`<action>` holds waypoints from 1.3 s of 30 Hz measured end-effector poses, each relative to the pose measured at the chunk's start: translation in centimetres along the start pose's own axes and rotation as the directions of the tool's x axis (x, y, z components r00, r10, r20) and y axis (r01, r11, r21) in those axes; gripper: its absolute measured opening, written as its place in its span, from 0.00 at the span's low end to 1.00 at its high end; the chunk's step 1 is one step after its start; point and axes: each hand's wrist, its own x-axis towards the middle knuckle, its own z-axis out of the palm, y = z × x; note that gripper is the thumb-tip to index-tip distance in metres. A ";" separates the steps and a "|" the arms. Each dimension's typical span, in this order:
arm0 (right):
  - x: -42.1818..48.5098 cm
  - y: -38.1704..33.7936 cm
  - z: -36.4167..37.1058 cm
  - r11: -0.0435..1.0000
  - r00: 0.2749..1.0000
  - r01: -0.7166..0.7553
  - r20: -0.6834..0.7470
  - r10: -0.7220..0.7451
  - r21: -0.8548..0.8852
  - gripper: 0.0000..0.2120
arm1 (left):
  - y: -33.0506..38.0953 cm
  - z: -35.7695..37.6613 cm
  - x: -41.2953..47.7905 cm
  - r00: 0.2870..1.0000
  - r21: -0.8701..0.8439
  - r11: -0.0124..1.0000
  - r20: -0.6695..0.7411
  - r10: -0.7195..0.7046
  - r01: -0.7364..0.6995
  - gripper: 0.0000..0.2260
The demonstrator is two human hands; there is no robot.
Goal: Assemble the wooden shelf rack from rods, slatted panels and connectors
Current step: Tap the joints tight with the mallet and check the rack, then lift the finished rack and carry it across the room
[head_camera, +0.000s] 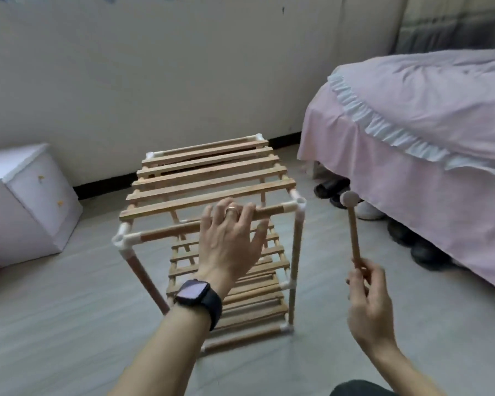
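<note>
Shelf rack (212,181) stands on the floor, left hand (229,244) steadying its front top rod (166,232) with spread fingers, right hand (369,301) pinching a small wooden mallet (354,232) upright (joint-seating, I'd say), so next tap the corner connector (297,204) squarely.

Soft, dim, even daylight; faint shadows. Slight overall blur, stronger at lower right. Wide-angle bending at frame edges. No glare.

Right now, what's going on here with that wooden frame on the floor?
A person is building a wooden shelf rack that stands on the floor. Their left hand rests on the top front rod while the right hand holds a small wooden mallet upright near the corner connector. Slatted panels are already in place.
</note>
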 end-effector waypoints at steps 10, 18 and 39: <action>-4.1 21.9 -2.6 0.562 0.768 -0.394 0.075 0.636 -0.727 0.16 | 0.5 3.6 -0.6 0.946 0.048 0.996 -0.319 -0.050 0.069 0.14; -3.3 27.8 -3.5 0.398 0.714 -0.352 0.032 0.700 -0.847 0.17 | 0.0 5.1 -0.5 0.925 0.123 0.988 -0.378 -0.038 0.091 0.13; 14.9 -6.5 5.6 0.944 0.794 -0.324 0.562 0.233 0.066 0.28 | -2.8 -1.9 0.6 0.994 -0.141 0.984 -0.045 0.101 -0.106 0.16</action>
